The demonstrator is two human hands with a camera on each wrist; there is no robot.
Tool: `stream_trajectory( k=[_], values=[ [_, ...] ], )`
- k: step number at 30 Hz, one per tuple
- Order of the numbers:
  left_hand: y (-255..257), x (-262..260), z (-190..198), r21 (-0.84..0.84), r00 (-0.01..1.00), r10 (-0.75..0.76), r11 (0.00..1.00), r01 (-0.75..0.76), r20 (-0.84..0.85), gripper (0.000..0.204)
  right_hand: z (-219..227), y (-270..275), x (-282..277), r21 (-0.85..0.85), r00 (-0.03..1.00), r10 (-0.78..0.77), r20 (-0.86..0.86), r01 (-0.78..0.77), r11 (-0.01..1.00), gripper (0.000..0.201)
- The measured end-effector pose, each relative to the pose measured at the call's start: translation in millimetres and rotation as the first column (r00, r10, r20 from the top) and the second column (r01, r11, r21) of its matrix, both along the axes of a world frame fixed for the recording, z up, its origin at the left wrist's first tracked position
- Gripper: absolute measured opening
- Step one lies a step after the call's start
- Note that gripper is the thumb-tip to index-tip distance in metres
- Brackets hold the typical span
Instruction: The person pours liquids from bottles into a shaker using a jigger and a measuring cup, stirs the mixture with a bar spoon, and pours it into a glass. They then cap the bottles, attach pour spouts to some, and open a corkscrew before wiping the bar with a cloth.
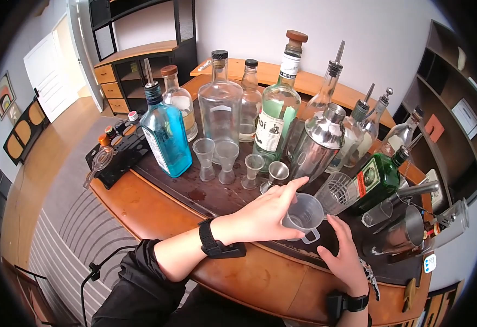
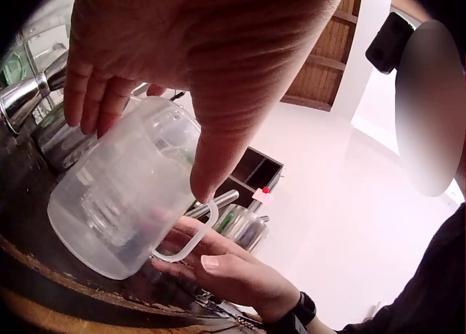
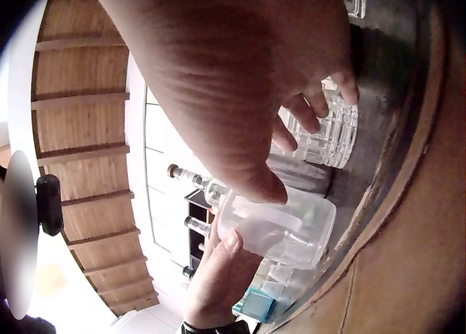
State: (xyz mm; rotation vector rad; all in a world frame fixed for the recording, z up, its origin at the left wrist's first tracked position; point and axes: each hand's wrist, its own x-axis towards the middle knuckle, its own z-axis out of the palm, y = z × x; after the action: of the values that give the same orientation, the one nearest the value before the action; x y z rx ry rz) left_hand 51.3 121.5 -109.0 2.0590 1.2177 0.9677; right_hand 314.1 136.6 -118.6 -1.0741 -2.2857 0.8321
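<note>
A clear plastic measuring cup [image 1: 304, 212] with a loop handle stands on the dark mat near its front edge. My left hand [image 1: 265, 212] reaches about it from the left, thumb and fingers spread on opposite sides of the cup. In the left wrist view the thumb of the left hand [image 2: 196, 72] lies by the rim near the handle. On the right, my right hand [image 1: 344, 256] is held beside the cup with its fingers loosely extended. A cut glass tumbler [image 3: 336, 134] is close past the right fingers. A small steel jigger [image 1: 276, 173] stands just behind the left hand.
Several bottles line the back, among them a blue one [image 1: 167, 136] and a green-labelled one [image 1: 275, 125]. A steel shaker [image 1: 317, 141] stands before them. Frosted jiggers [image 1: 227, 161] are on the left. At right are a green bottle [image 1: 377, 177] and a mixing tin [image 1: 396, 234].
</note>
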Motion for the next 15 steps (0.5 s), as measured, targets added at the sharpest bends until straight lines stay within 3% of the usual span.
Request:
stream_trajectory(
  k=[5,11,15],
  values=[
    [2,0,-3,0.024,0.999,-0.038,0.999,0.038,-0.005,0.105,4,-2,-1,0.062,0.999,-0.028,-0.035,0.030,0.998,0.057],
    [2,1,0,-0.001,0.994,-0.105,0.994,0.105,-0.006,0.108,8,-9,-3,-0.035,0.991,0.029,-0.134,-0.034,0.999,0.020],
    [3,3,-1,-0.013,0.987,-0.163,0.987,0.163,0.013,0.106,11,-10,-4,-0.036,0.986,0.086,-0.144,-0.092,0.995,0.018]
  ],
)
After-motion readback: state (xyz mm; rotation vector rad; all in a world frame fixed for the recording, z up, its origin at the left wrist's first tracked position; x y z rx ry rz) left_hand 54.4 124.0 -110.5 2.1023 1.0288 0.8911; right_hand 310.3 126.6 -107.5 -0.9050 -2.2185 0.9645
